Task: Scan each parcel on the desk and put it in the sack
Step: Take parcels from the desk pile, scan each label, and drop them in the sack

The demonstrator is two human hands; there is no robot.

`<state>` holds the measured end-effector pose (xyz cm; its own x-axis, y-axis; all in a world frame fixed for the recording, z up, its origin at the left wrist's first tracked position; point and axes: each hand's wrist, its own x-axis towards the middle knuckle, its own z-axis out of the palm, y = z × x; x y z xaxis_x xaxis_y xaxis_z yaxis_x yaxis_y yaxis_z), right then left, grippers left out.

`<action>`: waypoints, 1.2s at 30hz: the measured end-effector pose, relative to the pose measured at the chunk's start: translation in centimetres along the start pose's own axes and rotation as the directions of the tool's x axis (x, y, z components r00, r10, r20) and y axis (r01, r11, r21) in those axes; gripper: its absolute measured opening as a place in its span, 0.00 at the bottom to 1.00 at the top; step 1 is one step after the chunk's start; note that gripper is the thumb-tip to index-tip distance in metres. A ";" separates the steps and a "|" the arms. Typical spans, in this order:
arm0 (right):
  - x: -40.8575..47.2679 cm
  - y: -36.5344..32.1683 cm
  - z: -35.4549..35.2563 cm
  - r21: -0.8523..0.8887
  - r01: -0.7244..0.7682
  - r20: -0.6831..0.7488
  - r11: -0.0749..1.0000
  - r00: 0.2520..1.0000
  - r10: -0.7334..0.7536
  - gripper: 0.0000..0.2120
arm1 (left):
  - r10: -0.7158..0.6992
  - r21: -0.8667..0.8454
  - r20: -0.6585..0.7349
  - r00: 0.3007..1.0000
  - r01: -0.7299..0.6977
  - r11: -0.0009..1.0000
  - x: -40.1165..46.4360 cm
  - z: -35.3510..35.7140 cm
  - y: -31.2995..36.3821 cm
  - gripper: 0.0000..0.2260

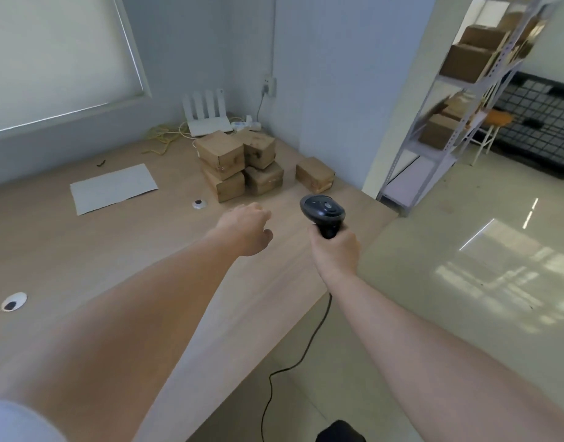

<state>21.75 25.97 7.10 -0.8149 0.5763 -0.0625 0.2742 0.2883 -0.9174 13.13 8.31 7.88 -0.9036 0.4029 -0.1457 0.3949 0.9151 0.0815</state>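
Note:
Several brown cardboard parcels (239, 164) are stacked at the far corner of the wooden desk (83, 256). One more parcel (314, 174) lies alone to their right. My right hand (334, 247) grips the handle of a black barcode scanner (322, 212), held above the desk's right edge and pointing toward the parcels. My left hand (247, 229) reaches out over the desk, short of the stack, with fingers loosely curled and nothing in it. No sack is in view.
A white sheet of paper (113, 188) lies on the desk at left. A white router (207, 118) and yellow cables sit in the back corner. The scanner's cord (293, 362) hangs off the desk. A metal shelf (459, 100) with boxes stands at right.

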 end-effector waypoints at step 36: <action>51.8 7.7 1.9 -0.219 -0.100 0.274 0.971 0.948 0.159 0.12 | -0.251 -0.121 0.177 0.952 0.274 0.954 47.7 6.2 12.3 0.18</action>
<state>-19.33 56.55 -3.92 -0.8693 0.3826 -0.3131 0.4591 0.3900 -0.7982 -24.12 38.92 -4.17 -0.9297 0.1571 -0.3333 0.1096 0.9815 0.1568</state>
